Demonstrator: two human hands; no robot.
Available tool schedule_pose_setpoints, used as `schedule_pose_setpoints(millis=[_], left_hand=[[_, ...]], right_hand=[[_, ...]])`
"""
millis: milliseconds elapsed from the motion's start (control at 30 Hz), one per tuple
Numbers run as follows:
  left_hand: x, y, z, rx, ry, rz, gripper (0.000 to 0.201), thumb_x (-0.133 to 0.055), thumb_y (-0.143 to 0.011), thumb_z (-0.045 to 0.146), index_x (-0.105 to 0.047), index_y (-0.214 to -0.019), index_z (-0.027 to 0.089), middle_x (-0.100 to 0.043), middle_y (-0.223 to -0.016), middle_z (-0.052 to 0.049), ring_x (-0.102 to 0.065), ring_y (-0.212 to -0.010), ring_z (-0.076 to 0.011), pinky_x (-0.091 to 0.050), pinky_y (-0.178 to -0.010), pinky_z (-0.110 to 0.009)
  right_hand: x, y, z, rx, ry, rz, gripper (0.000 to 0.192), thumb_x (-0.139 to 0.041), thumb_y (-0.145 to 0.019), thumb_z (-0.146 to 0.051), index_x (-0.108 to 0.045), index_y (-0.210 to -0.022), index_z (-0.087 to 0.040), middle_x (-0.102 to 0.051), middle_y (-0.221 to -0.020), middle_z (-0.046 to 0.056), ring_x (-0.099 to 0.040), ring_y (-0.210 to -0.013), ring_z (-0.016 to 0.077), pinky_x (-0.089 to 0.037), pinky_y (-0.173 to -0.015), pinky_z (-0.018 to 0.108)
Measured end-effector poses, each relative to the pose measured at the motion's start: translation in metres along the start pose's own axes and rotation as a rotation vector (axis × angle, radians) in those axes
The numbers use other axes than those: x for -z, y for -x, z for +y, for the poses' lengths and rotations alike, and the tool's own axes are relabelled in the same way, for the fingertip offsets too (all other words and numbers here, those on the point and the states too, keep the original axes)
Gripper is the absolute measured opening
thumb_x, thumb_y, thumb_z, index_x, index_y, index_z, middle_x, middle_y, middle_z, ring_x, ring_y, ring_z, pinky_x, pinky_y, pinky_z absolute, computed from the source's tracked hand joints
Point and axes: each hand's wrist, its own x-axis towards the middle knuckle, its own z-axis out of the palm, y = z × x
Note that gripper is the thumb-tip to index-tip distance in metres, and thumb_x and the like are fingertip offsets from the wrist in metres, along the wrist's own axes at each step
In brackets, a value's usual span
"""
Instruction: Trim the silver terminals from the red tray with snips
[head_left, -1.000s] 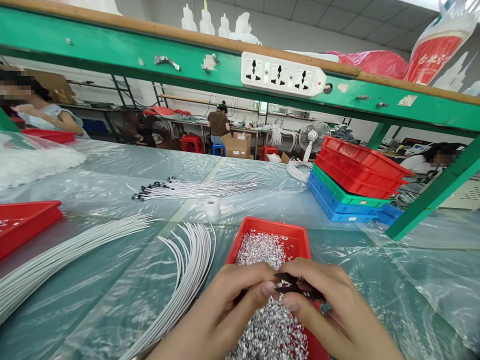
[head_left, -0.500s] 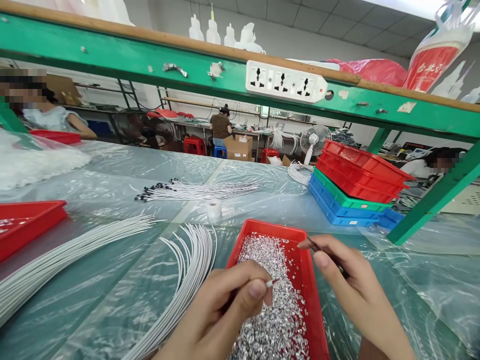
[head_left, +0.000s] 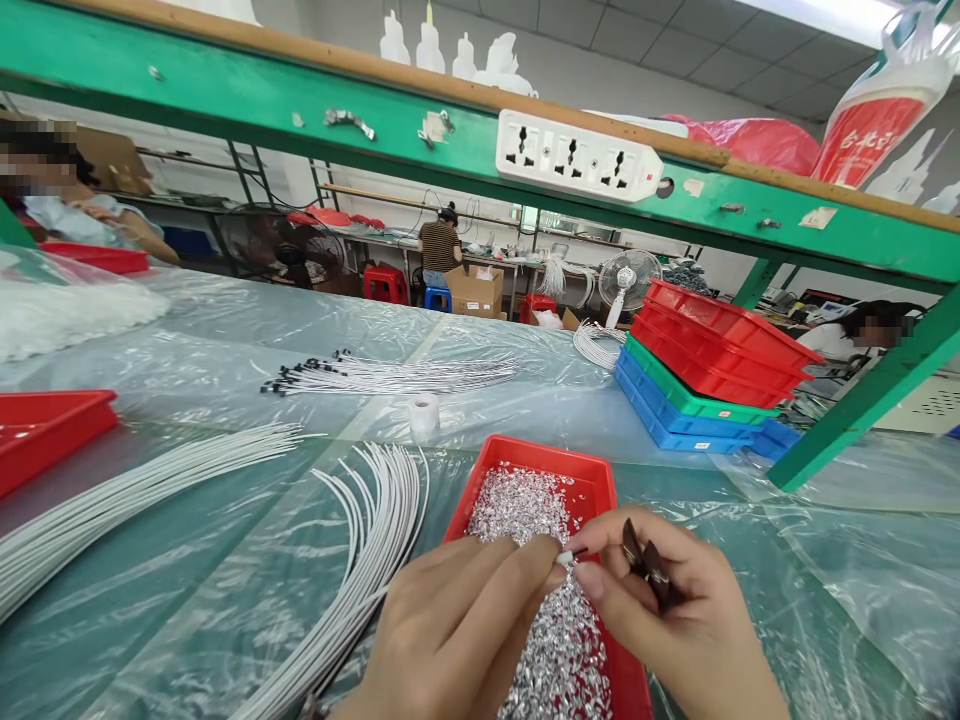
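White wire end sits pinched in my left hand; my right hand grips dark sleeves above the red tray.

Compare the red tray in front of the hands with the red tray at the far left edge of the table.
The near red tray lies in full view between the left hand and right hand, heaped with small shiny silver pieces. The far-left red tray is cut off by the picture's edge, and its inside cannot be seen. Both hands work over the near tray; none is near the left one. Both are shallow red plastic trays on the plastic-covered table.
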Motion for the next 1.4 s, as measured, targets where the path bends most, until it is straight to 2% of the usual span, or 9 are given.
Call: schedule_pose_setpoints(millis=[133, 267, 667, 867, 967, 1133, 1300, 1400], left_hand=[[-0.001, 0.002, -0.003, -0.069, -0.078, -0.024, 0.015, -0.045, -0.097, 0.006, -0.055, -0.108, 0.009, -0.068, -0.068, -0.006, -0.056, -0.053, -0.0137, -0.04, -0.049, -0.029], [-0.003, 0.001, -0.004, -0.131, -0.115, -0.012, 0.016, -0.044, -0.098, 0.006, -0.056, -0.107, 0.006, -0.068, -0.067, -0.008, -0.057, -0.053, -0.0146, -0.039, -0.047, -0.029], [-0.007, -0.004, -0.003, -0.016, 0.011, 0.03, 0.016, -0.042, -0.096, 0.005, -0.055, -0.1, 0.014, -0.068, -0.068, -0.003, -0.057, -0.05, -0.0119, -0.041, -0.047, -0.025], [-0.005, -0.005, -0.001, 0.2, 0.306, -0.058, 0.016, -0.045, -0.095, 0.008, -0.056, -0.097, 0.02, -0.062, -0.07, 0.002, -0.056, -0.056, -0.0098, -0.043, -0.054, -0.021], [-0.003, -0.008, 0.0, 0.344, 0.472, -0.153, 0.018, -0.043, -0.097, 0.015, -0.058, -0.09, 0.019, -0.057, -0.066, 0.003, -0.047, -0.053, -0.0088, -0.037, -0.049, -0.021], [-0.001, -0.011, -0.002, 0.573, 0.711, -0.288, 0.032, -0.039, -0.1, 0.033, -0.057, -0.079, 0.018, -0.04, -0.06, 0.004, -0.033, -0.052, -0.0102, -0.026, -0.045, -0.024], [-0.004, -0.008, -0.007, 0.654, 0.959, -0.322, 0.034, -0.041, -0.1, 0.04, -0.055, -0.078, 0.017, -0.034, -0.063, 0.004, -0.029, -0.055, -0.0106, -0.023, -0.046, -0.023], [-0.004, -0.009, -0.008, 0.706, 1.028, -0.356, 0.035, -0.042, -0.099, 0.041, -0.053, -0.076, 0.018, -0.033, -0.064, 0.004, -0.028, -0.058, -0.0109, -0.023, -0.049, -0.023]], right_hand=[[0.002, -0.001, -0.003, -0.071, 0.02, -0.015, 0.003, -0.062, -0.08, -0.021, -0.064, -0.08, -0.02, -0.027, -0.053, -0.009, -0.02, -0.047, 0.0099, -0.019, -0.047, 0.024], [0.004, -0.003, -0.003, -0.129, 0.076, -0.018, 0.006, -0.066, -0.078, -0.025, -0.065, -0.078, -0.019, -0.031, -0.052, -0.008, -0.025, -0.045, 0.0102, -0.025, -0.046, 0.023], [0.005, -0.005, -0.002, -0.139, 0.119, 0.022, 0.013, -0.07, -0.079, -0.027, -0.064, -0.072, -0.018, -0.03, -0.052, -0.008, -0.027, -0.045, 0.0102, -0.029, -0.045, 0.021], [0.005, -0.007, -0.001, -0.153, 0.109, 0.0, 0.013, -0.068, -0.077, -0.025, -0.059, -0.069, -0.018, -0.03, -0.052, -0.008, -0.025, -0.046, 0.0099, -0.027, -0.045, 0.02], [0.005, -0.008, -0.001, -0.153, 0.09, -0.016, 0.014, -0.067, -0.077, -0.025, -0.058, -0.069, -0.018, -0.029, -0.053, -0.008, -0.025, -0.046, 0.0096, -0.026, -0.044, 0.02], [0.006, -0.008, 0.0, -0.157, 0.078, -0.04, 0.018, -0.069, -0.079, -0.028, -0.057, -0.069, -0.019, -0.029, -0.053, -0.008, -0.024, -0.045, 0.0093, -0.026, -0.042, 0.019], [0.007, -0.007, 0.001, -0.173, 0.08, -0.048, 0.016, -0.069, -0.078, -0.029, -0.059, -0.071, -0.018, -0.033, -0.053, -0.007, -0.028, -0.046, 0.0096, -0.027, -0.041, 0.019], [0.007, -0.006, 0.001, -0.177, 0.058, -0.041, 0.015, -0.07, -0.078, -0.027, -0.06, -0.071, -0.018, -0.035, -0.054, -0.007, -0.031, -0.046, 0.0098, -0.029, -0.042, 0.019]])
